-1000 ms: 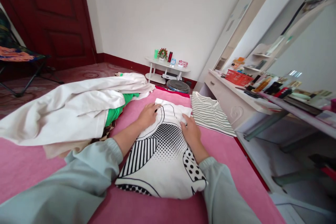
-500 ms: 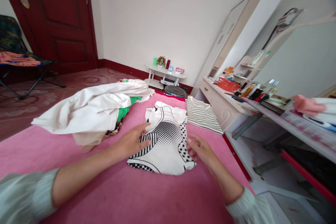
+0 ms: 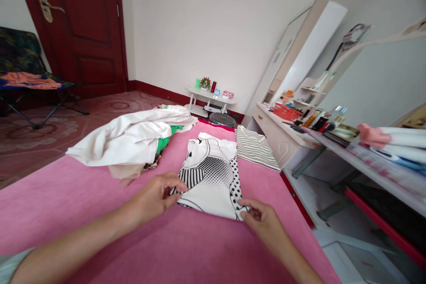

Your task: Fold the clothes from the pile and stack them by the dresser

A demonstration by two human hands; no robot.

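Observation:
A white shirt with black dots, stripes and line drawing lies folded narrow on the pink bedspread. My left hand pinches its near left corner between thumb and fingers. At the near right corner, my right hand grips the fabric in the same way. Just beyond, to the right, a striped shirt lies folded flat. Left of the printed shirt is a loose heap of clothes, with a white garment on top and green cloth showing under it.
A dressing table with a red basket and bottles stands along the right, beside a glass-topped table. A low white stand is against the far wall. At left are a folding chair and a dark red door.
Both hands have moved nearer, from the shirt's sides to its two near corners, and closed on them. The shirt's near edge looks straighter. My view has shifted slightly.

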